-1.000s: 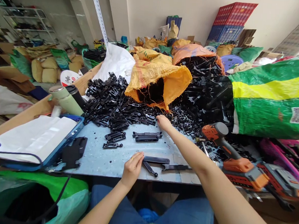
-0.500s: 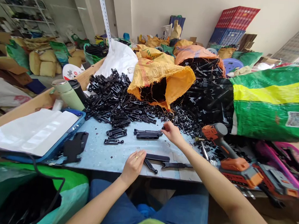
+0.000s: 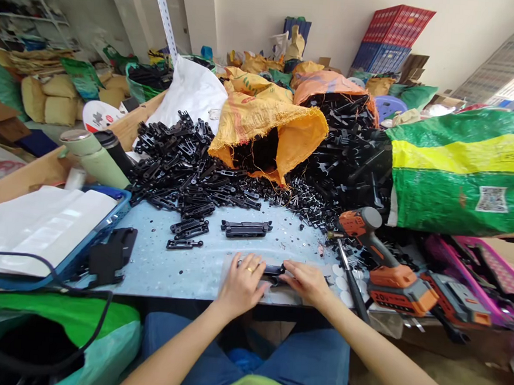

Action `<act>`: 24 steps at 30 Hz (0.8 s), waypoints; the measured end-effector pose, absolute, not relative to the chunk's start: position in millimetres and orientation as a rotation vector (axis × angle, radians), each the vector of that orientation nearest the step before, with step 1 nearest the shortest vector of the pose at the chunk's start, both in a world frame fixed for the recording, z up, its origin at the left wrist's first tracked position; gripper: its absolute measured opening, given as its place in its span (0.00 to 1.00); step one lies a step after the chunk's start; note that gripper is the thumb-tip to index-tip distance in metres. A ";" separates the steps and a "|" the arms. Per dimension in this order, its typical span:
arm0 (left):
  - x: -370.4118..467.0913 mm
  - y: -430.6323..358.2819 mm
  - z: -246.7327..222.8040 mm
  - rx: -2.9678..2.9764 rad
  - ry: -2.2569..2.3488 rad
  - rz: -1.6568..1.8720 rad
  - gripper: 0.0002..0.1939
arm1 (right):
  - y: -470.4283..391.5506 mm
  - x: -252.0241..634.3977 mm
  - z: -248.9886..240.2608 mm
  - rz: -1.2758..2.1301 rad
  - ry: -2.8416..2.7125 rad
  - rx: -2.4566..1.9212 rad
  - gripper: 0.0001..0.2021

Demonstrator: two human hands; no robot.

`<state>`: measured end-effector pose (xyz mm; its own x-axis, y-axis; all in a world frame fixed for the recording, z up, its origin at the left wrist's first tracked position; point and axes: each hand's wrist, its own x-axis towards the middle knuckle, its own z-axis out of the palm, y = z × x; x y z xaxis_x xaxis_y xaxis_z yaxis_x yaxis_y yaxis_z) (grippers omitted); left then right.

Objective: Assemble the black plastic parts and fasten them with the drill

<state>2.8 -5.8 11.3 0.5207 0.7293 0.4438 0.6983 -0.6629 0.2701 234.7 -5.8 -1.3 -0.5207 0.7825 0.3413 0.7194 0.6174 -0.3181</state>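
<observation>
Near the front edge of the blue worktop, my left hand (image 3: pixel 244 282) is closed over the left end of a black plastic arm (image 3: pixel 273 270). On its right end rest the closed fingers of my right hand (image 3: pixel 306 281). Parts of the arm are hidden under both hands. Just beyond them lies a black bracket assembly (image 3: pixel 246 229), untouched. A few small black links (image 3: pixel 185 244) sit to its left. Right of my right hand is a tool with a metal shaft and dark handle (image 3: pixel 352 275).
An orange and grey cordless drill (image 3: pixel 392 272) stands at the right, by a pink basket (image 3: pixel 494 262). Loose black parts (image 3: pixel 175 163) and screws (image 3: pixel 313 199) spill before a yellow sack (image 3: pixel 262 116). At left are a blue tray (image 3: pixel 121 206) and a green bottle (image 3: pixel 96 158).
My right hand has left the bracket assembly and come back to the black arm beside my left hand. The metal-shafted tool shows more openly, and the view has shifted slightly right.
</observation>
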 end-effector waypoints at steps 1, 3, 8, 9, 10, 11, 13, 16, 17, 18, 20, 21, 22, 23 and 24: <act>10.6 -4.6 14.9 2.688 1.223 0.735 0.24 | -8.8 236.1 -3.8 0.176 -2.429 -1.180 0.15; 22.3 -0.8 19.2 2.681 1.171 0.570 0.28 | -12.5 239.5 -6.9 0.153 -2.503 -1.200 0.20; 23.4 7.2 17.8 2.758 1.102 0.451 0.24 | -4.9 250.3 -3.0 0.049 -2.711 -1.244 0.24; 21.3 8.1 16.3 2.787 1.112 0.464 0.24 | -2.5 252.5 -1.4 0.011 -2.732 -1.278 0.24; 19.2 8.9 15.1 2.813 1.128 0.474 0.23 | -0.7 254.4 0.5 -0.033 -2.731 -1.333 0.25; 17.2 9.5 14.4 2.829 1.148 0.475 0.22 | 0.4 255.8 3.1 -0.072 -2.712 -1.399 0.25; 13.4 9.0 17.6 2.810 1.200 0.475 0.18 | -0.5 256.9 12.6 -0.082 -2.656 -1.474 0.27; 5.4 -1.0 39.7 2.649 1.203 0.610 0.22 | -10.4 252.9 43.4 0.196 -2.622 -1.264 0.30; 2.3 -7.7 51.5 2.565 1.148 0.704 0.25 | -15.8 249.5 56.7 0.355 -2.593 -1.129 0.30; -0.5 -15.8 64.1 2.469 1.062 0.803 0.26 | -21.9 244.7 69.4 0.526 -2.539 -0.983 0.30; -3.1 -33.9 87.6 2.247 0.879 0.984 0.29 | -34.7 229.6 86.9 0.842 -2.356 -0.741 0.29; -2.2 -42.8 96.3 2.144 0.817 1.061 0.30 | -40.5 218.8 89.1 0.958 -2.236 -0.678 0.28; 0.2 -50.9 101.9 2.055 0.785 1.134 0.31 | -45.1 205.8 86.1 1.030 -2.102 -0.658 0.27; 3.9 -57.8 104.1 1.978 0.782 1.202 0.31 | -48.3 190.9 78.1 1.041 -1.954 -0.682 0.26; 8.6 -63.2 103.2 1.911 0.803 1.273 0.31 | -49.6 174.8 66.0 0.995 -1.802 -0.735 0.26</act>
<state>8.6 -63.2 103.2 0.3262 0.7970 0.5084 0.1154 -0.5674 0.8153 174.8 -49.6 66.0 -0.3982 0.8090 0.4324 0.0651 0.4951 -0.8664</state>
